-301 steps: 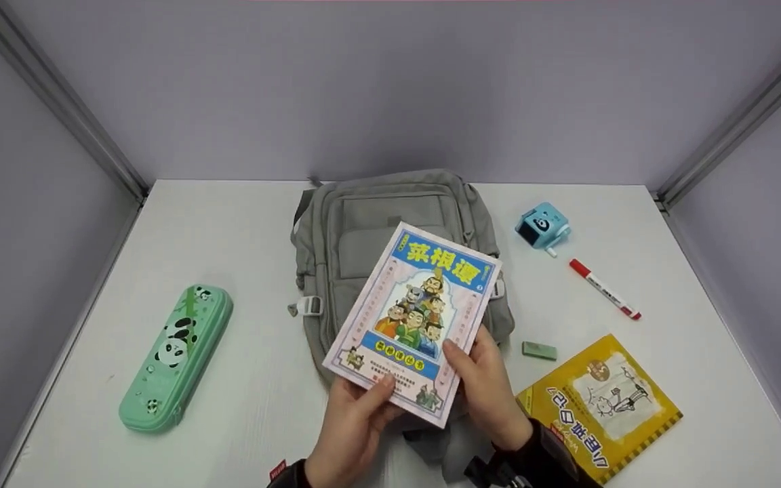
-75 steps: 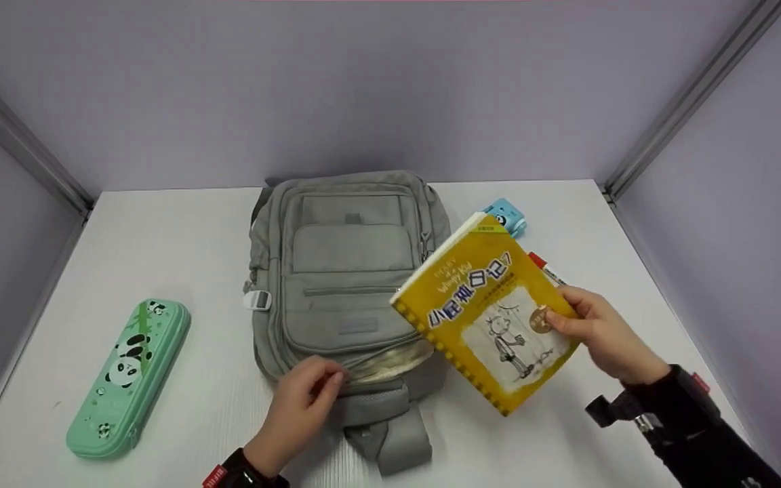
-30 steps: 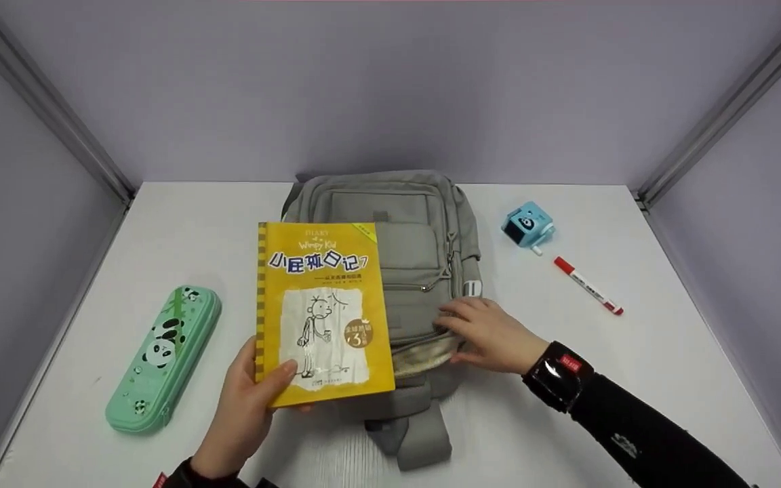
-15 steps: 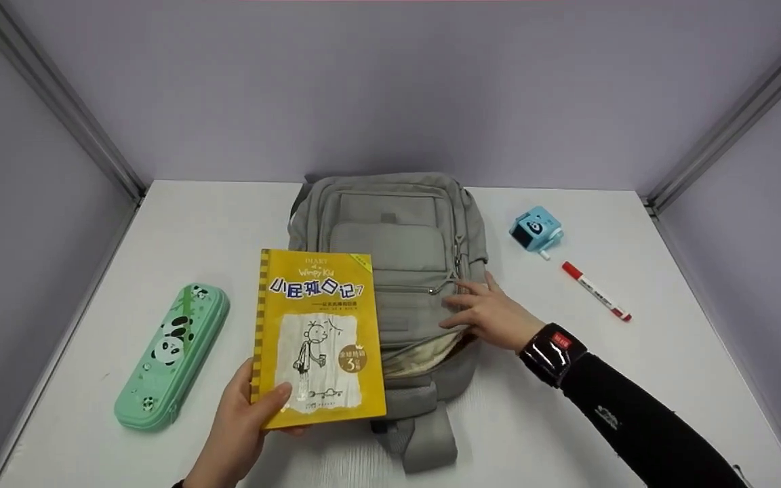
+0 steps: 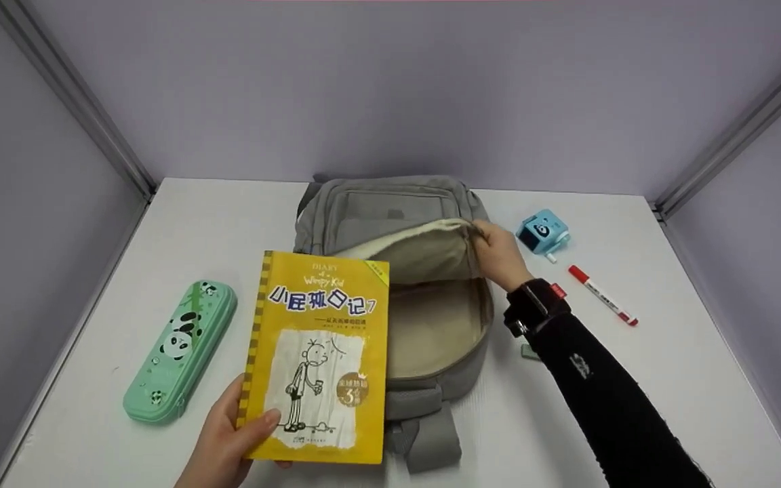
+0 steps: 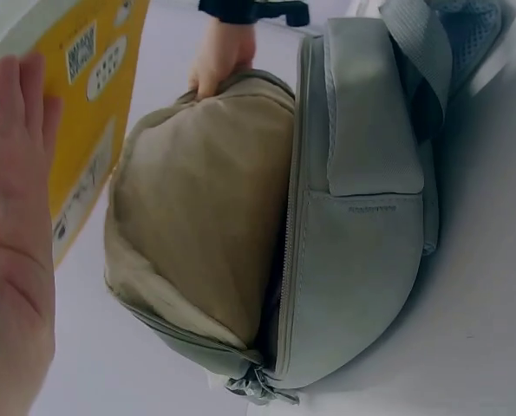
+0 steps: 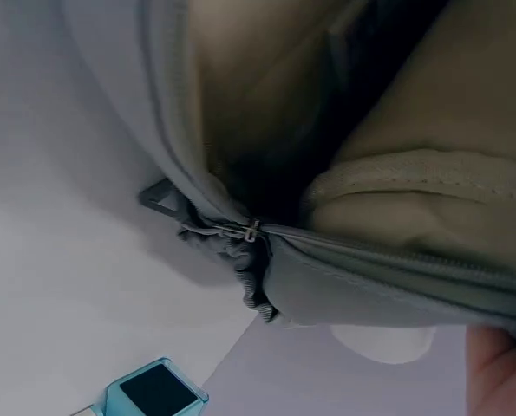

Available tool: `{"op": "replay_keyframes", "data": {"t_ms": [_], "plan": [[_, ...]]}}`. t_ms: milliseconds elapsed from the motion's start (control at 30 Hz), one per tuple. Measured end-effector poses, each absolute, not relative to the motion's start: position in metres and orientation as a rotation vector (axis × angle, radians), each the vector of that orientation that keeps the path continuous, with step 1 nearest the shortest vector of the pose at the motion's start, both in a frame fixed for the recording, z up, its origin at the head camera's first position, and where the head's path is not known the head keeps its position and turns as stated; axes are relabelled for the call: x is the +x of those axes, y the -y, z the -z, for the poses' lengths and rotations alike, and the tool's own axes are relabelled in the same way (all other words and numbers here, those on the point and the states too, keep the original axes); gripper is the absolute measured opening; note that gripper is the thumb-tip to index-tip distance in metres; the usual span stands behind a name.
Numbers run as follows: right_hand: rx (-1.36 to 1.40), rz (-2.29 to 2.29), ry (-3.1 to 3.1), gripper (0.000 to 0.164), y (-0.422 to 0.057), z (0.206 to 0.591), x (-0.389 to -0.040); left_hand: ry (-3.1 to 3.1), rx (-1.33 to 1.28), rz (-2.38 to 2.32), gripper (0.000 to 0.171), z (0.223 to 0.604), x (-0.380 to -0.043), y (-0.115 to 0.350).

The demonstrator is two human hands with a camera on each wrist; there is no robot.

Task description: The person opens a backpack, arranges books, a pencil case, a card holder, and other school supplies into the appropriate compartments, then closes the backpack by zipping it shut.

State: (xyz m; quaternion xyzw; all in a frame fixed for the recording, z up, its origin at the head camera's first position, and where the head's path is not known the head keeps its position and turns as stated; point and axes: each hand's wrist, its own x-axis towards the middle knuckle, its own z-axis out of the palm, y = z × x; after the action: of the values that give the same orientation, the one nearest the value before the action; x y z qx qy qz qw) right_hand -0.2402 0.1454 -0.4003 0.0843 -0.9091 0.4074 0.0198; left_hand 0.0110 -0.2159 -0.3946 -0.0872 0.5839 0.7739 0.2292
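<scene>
My left hand holds a yellow paperback book upright by its lower left corner, thumb on the cover, in front of a grey backpack. With my right hand I grip the edge of the backpack's front flap and hold it lifted, so the beige inside shows. The left wrist view has the flap's lining raised from the bag's body and the book's back side-on. Seen from the right wrist, the zipper slider sits at the corner of the opening; deeper in, the bag is dark.
A green panda pencil case lies at the left. On the right are a blue crank pencil sharpener, a red-and-white marker and a green eraser, partly behind my sleeve. Grey walls border the white table.
The pink book both hands held earlier is out of sight. The yellow book passed from my right hand to my left. My right hand has lifted the backpack's flap, widening the opening.
</scene>
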Motion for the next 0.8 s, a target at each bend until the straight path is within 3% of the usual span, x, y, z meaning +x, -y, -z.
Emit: {"op": "replay_keyframes", "data": {"t_ms": [167, 300, 567, 800], "plan": [[0.032, -1.451, 2.791, 0.026, -0.149, 0.381, -0.264, -1.409, -0.019, -2.116, 0.048, 0.404, 0.009, 0.21], [-0.027, -1.543, 2.717, 0.025, -0.152, 0.369, -0.27, -1.313, -0.019, -2.072, 0.049, 0.407, -0.001, 0.192], [-0.047, -1.658, 2.672, 0.026, -0.149, 0.361, -0.263, -1.227, -0.282, -2.156, 0.046, 0.391, -0.038, 0.158], [-0.029, -1.694, 2.637, 0.024, -0.147, 0.361, -0.258, -1.288, -0.571, -2.166, 0.022, 0.396, -0.096, 0.132]]}}
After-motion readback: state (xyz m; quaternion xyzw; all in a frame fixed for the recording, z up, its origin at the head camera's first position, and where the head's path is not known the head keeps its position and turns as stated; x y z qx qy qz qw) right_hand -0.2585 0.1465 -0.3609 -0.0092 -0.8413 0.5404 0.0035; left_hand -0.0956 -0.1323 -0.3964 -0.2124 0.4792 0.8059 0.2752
